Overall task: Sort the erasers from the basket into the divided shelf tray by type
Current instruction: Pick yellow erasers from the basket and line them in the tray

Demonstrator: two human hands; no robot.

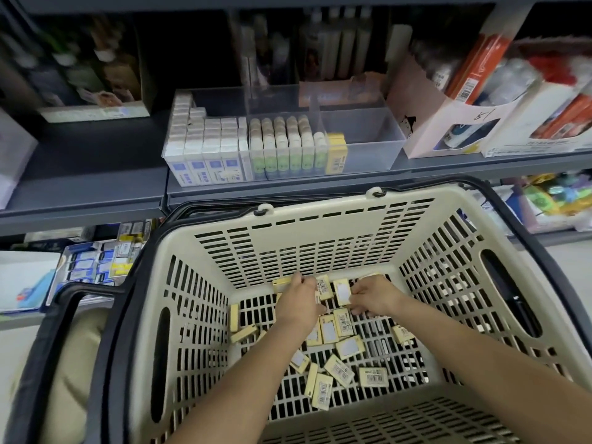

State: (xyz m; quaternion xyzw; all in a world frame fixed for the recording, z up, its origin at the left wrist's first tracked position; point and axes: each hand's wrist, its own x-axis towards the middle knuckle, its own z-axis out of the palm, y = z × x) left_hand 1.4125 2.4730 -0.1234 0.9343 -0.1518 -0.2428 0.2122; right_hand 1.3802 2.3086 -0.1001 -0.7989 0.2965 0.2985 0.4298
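Note:
Several yellow erasers (342, 322) with barcode labels lie scattered on the floor of a beige slotted basket (320, 238). My left hand (299, 301) reaches down at the far end of the basket, and its curled fingers grip a yellow eraser (282, 283) that sticks out to the left. My right hand (373, 298) is close beside it and pinches another yellow eraser (342, 291). On the shelf above stands the clear divided tray (374, 149). It holds blue-sleeved white erasers (205, 155) on the left, green-sleeved erasers (282, 149) in the middle and a few yellow erasers (336, 152) in its right compartment.
The basket's black handles (80, 302) hang down at both sides. A pink cardboard box (426, 123) stands right of the tray and a dark box (96, 91) to its left. The lower shelf holds small blue and white packs (93, 267).

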